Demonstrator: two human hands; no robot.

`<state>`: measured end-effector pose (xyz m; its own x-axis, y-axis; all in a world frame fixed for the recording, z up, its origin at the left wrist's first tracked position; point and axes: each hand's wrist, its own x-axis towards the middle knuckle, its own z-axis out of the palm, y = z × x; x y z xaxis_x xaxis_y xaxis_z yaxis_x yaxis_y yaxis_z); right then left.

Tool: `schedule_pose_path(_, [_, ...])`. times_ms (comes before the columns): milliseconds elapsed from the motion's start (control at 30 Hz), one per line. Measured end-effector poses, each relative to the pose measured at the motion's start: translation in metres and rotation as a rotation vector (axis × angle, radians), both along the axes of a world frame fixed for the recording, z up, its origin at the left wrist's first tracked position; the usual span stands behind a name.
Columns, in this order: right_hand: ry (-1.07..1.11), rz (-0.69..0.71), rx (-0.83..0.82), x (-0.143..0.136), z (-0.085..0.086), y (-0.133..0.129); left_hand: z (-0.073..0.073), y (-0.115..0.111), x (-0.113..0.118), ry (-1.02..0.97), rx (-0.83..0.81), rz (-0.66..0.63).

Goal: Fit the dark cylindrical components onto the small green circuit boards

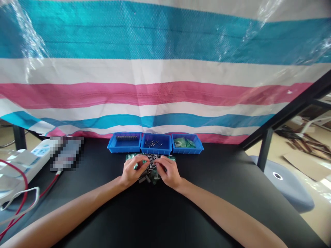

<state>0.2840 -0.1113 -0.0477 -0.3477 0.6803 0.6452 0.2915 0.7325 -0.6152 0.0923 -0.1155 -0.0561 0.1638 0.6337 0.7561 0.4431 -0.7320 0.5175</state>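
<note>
A pile of small metal parts [147, 178], some like short cylinders and some like thin pins, lies on the black table with green pieces [155, 176] among it. My left hand [131, 171] is over the pile's left side, thumb and fingertips closed together. From the right, my right hand [169, 172] reaches in with its fingers pinched too. The fingertips of both hands are close to each other above the parts. Whatever sits between them is too small to make out.
Behind the pile stand three blue bins: the left bin [124, 150] has a row of metal cylinders, the middle bin [156, 151] thin pins, the right bin [188, 151] green packets. A power strip [38, 153] and cables lie left. A striped sheet [160, 93] hangs behind.
</note>
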Motion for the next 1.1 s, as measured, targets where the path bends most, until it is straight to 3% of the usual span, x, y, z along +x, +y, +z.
schedule_pose_path(567, [0.001, 0.009, -0.012, -0.0006, -0.0007, 0.0006, -0.0003, -0.0007, -0.0073, -0.084, -0.047, -0.17])
schedule_pose_path(1100, [0.003, 0.019, -0.014, 0.0001, -0.0017, 0.0012, -0.0051, 0.0027, -0.0049, -0.156, -0.091, -0.183])
